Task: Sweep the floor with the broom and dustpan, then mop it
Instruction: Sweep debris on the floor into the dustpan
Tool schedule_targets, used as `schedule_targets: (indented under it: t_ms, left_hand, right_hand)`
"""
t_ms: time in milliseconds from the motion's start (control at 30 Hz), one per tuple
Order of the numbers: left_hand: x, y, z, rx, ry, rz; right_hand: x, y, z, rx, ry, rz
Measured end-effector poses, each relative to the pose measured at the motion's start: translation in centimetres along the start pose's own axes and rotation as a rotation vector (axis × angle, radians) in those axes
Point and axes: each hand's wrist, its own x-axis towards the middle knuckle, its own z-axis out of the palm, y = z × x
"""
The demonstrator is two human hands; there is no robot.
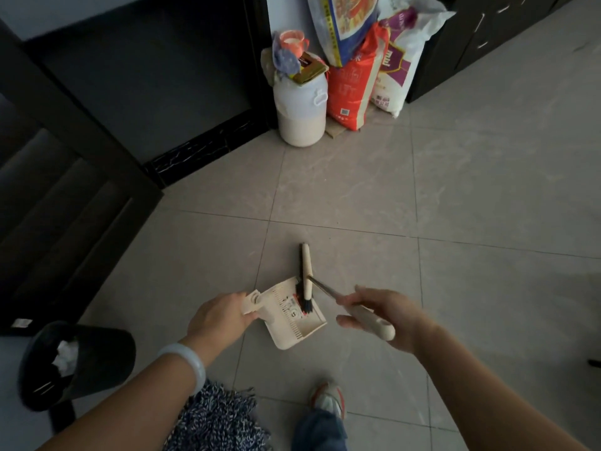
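Left hand grips dustpan, right hand grips broom; bin, mop near

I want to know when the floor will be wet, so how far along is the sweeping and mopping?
Sweeping is in hand: the left hand holds the dustpan while the right hand grips the broom, its bristles at the pan's mouth. Some bits already lie in the pan. Left: emptying it, likely into the black bin, then mopping; the mop head lies unused and the floor tiles look dry.
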Motion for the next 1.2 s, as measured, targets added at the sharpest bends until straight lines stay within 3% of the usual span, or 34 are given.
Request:
schedule_targets:
  t_ms: [100,200,467,833,1033,1200]
  left_hand:
    - [-0.2,-0.8,0.3,-0.009,0.001,0.007]
    - [-0.6,-1.4,0.5,-0.026,0.007,0.021]
    - [-1.3,-2.6,1.3,-0.019,0.008,0.03]
    - [-0.6,-2.4,0.8,0.004,-0.003,0.014]
    - [-0.5,-2.2,0.4,0.014,0.002,0.02]
    - [-0.5,-2.6,0.9,0.013,0.006,0.049]
  right_hand:
    - [0.0,0.8,0.7,-0.153,0.003,-0.01]
    - [-0.2,1.1,1.9,-0.509,0.104,-0.023]
    - [2.4,5.9,1.2,-0.916,0.188,0.032]
    - [5.0,9.3,-0.3,-1.431,-0.075,-0.099]
    - [5.0,12.0,-2.3,-1.655,-0.061,-0.211]
    - [5.4,15.4,-3.7,-1.73,-0.15,-0.219]
